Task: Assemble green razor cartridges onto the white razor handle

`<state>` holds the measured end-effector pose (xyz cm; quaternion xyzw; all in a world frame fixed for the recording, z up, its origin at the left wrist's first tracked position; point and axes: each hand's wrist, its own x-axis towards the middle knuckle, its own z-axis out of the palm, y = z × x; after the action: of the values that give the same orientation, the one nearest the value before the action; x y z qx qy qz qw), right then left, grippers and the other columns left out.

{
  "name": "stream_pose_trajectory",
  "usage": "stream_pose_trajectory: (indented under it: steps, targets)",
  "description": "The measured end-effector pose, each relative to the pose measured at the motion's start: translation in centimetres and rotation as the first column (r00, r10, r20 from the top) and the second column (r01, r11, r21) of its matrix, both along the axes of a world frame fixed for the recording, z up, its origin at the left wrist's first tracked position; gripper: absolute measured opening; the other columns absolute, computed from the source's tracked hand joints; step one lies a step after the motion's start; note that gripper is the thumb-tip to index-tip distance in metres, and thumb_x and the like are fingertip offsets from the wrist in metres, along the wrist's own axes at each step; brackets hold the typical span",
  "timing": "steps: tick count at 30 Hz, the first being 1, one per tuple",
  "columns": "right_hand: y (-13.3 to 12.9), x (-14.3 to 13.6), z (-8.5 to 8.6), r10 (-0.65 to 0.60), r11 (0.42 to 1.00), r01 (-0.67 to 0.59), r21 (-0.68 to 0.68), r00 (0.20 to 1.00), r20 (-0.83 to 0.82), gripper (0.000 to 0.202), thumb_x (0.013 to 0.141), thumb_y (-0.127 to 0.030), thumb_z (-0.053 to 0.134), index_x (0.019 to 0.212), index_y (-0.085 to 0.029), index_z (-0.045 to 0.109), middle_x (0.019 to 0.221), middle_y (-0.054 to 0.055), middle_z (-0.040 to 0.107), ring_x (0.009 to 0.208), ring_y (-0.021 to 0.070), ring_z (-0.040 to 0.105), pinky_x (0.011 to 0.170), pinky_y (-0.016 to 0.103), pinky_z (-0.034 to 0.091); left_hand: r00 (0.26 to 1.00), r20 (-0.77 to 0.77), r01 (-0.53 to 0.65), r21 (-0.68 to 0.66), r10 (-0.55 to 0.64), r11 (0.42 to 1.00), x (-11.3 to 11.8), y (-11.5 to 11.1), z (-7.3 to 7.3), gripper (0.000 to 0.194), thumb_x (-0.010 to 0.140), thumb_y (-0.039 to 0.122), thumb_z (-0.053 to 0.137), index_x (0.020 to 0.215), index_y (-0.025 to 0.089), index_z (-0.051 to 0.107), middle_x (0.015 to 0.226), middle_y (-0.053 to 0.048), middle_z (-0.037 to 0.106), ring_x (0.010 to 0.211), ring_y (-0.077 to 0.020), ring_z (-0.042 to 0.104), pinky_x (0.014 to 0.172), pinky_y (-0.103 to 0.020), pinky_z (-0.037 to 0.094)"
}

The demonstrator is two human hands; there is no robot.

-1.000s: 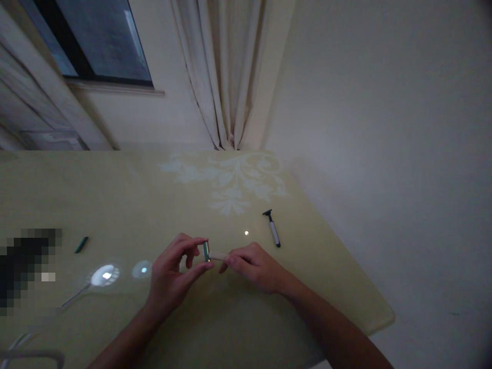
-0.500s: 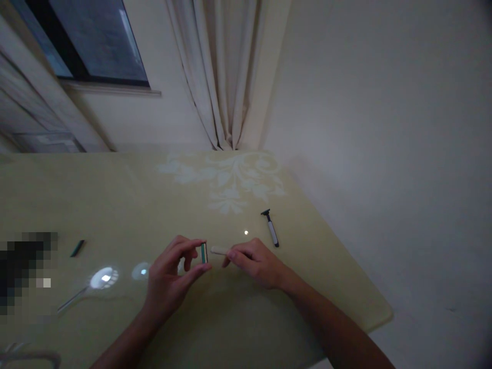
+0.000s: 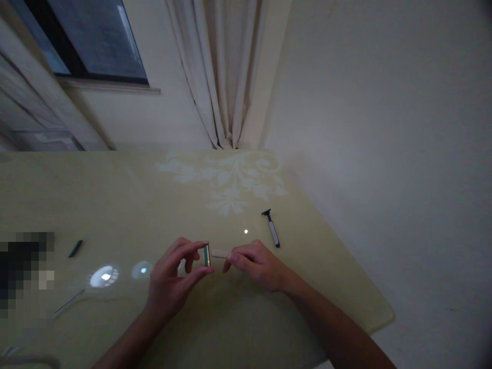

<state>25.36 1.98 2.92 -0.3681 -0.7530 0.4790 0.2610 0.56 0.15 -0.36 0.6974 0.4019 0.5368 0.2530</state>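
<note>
My left hand [image 3: 171, 271] holds a small razor blade cartridge [image 3: 207, 255] upright by its two ends, between thumb and forefinger. Green and pale strips run along the cartridge. In my right hand [image 3: 255, 264], the fingers pinch a slim off-white stick [image 3: 220, 254], whose rounded end points left at the cartridge. A narrow gap seems to separate the stick's tip from the cartridge. Beyond my right hand lies a razor [image 3: 273, 229] with a black head and a grey-and-black handle.
A small dark green piece [image 3: 76, 248] lies at the left on the pale yellow glossy table [image 3: 126, 205]. Nearer is a thin metallic rod [image 3: 69, 302], its kind unclear. A blurred-out dark patch covers the left edge. Curtains [image 3: 226, 77] and a wall stand behind.
My left hand has shifted slightly right with the cartridge, bringing it closer to the stick's tip. My right hand has barely moved, and both grips are the same.
</note>
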Motion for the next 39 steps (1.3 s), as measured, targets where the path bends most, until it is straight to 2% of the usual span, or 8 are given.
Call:
stream_pose_trajectory:
  steps: [3,9,14,19,24,29,34,39]
  targets:
    - [-0.32,-0.37,-0.02,0.042,0.999,-0.042,-0.012,0.999,-0.018,0.049,0.107,-0.047,0.049,0.095,-0.015,0.084,0.06,-0.005,0.045,0.056,0.0098,0.042,0.056,0.024,0.029,1.0,-0.007,-0.009,0.004,0.009,1.0,0.08,0.01,0.0,0.034,0.087,0.034,0.086,0.119,0.025,0.078,0.081,0.0,0.061,0.065,-0.0131,0.057,0.058,-0.024,0.048]
    - [0.0,-0.16,-0.11,-0.058,0.998,0.056,0.036,0.997,0.048,0.047,0.107,-0.045,0.05,0.092,-0.014,0.083,0.059,-0.005,0.046,0.055,0.0097,0.041,0.057,0.025,0.029,0.999,-0.036,-0.034,0.012,0.035,0.999,0.23,0.15,0.14,0.033,0.088,0.036,0.085,0.117,0.024,0.077,0.08,0.001,0.061,0.065,-0.013,0.057,0.059,-0.024,0.049]
    - [-0.13,-0.33,-0.18,0.018,1.0,-0.018,0.006,1.0,0.001,0.049,0.107,-0.048,0.049,0.092,-0.015,0.082,0.059,-0.005,0.046,0.055,0.0101,0.042,0.056,0.024,0.029,0.997,-0.071,-0.025,0.042,0.028,0.999,0.32,-0.03,0.2,0.034,0.089,0.036,0.084,0.12,0.025,0.076,0.082,0.001,0.061,0.064,-0.0124,0.057,0.059,-0.024,0.049]
    - [0.06,-0.11,-0.39,-0.071,0.997,0.071,0.022,0.997,0.002,0.052,0.108,-0.049,0.048,0.09,-0.015,0.082,0.06,-0.004,0.045,0.056,0.0106,0.041,0.057,0.024,0.029,0.993,-0.111,-0.028,0.048,0.034,0.998,0.48,-0.29,0.24,0.033,0.092,0.038,0.081,0.122,0.026,0.074,0.083,0.001,0.061,0.064,-0.0128,0.057,0.059,-0.024,0.05]
    - [-0.28,-0.41,-0.41,0.013,1.0,-0.013,0.016,0.999,-0.043,0.049,0.107,-0.048,0.049,0.091,-0.015,0.082,0.06,-0.005,0.046,0.055,0.0098,0.041,0.056,0.024,0.029,0.988,-0.137,-0.056,0.122,0.073,0.991,0.56,-0.34,0.27,0.034,0.091,0.036,0.082,0.123,0.024,0.073,0.082,0.001,0.06,0.064,-0.0124,0.057,0.06,-0.023,0.05]
    - [-0.21,-0.45,-0.55,-0.065,0.997,0.065,0.04,0.998,-0.014,0.051,0.106,-0.048,0.049,0.087,-0.014,0.082,0.058,-0.005,0.044,0.054,0.01,0.041,0.056,0.024,0.029,0.983,-0.137,-0.097,0.162,0.119,0.982,0.54,-0.27,0.35,0.038,0.089,0.036,0.084,0.123,0.023,0.073,0.082,0.001,0.06,0.062,-0.0122,0.056,0.058,-0.023,0.049]
    - [-0.48,-0.5,-0.53,-0.007,1.0,0.008,0.026,1.0,-0.013,0.051,0.107,-0.05,0.048,0.09,-0.015,0.081,0.06,-0.004,0.048,0.055,0.0102,0.043,0.056,0.024,0.03,0.982,-0.15,-0.09,0.169,0.116,0.982,0.62,-0.37,0.26,0.037,0.09,0.037,0.083,0.122,0.023,0.073,0.081,0.001,0.061,0.06,-0.0118,0.055,0.057,-0.023,0.049]
    - [-0.04,-0.1,-0.66,-0.104,0.994,0.103,0.042,0.994,0.017,0.052,0.107,-0.049,0.048,0.086,-0.014,0.08,0.057,-0.005,0.043,0.053,0.0104,0.04,0.056,0.025,0.029,0.986,-0.134,-0.082,0.147,0.102,0.986,0.6,-0.42,0.01,0.036,0.09,0.036,0.083,0.122,0.023,0.073,0.082,0.001,0.06,0.062,-0.0119,0.055,0.059,-0.023,0.05]
